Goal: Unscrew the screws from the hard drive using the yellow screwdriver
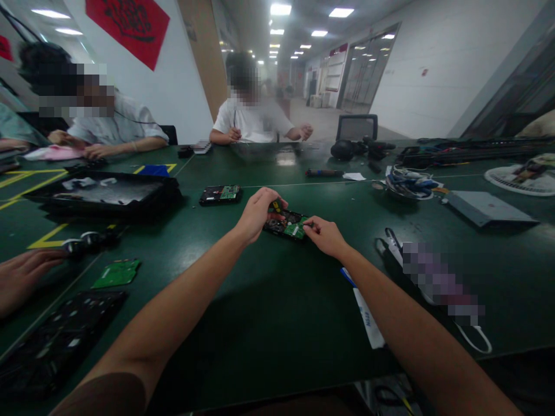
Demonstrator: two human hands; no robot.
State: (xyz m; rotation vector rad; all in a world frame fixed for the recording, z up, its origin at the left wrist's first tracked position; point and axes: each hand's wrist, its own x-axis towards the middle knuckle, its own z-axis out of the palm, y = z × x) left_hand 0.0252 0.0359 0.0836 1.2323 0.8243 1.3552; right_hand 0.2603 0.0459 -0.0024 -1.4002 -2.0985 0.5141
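Note:
A black hard drive with a green circuit board lies on the dark green table straight ahead. My left hand is curled over its far left end, fingers closed on a small tool with a yellow-black handle. On the drive's right edge rests my right hand, its fingers pinched together against the green board.
A second drive lies further back. A black tray sits at left, a loose green board and another person's hand nearer. Cables, a grey box and a lanyard are at right. Two people sit across.

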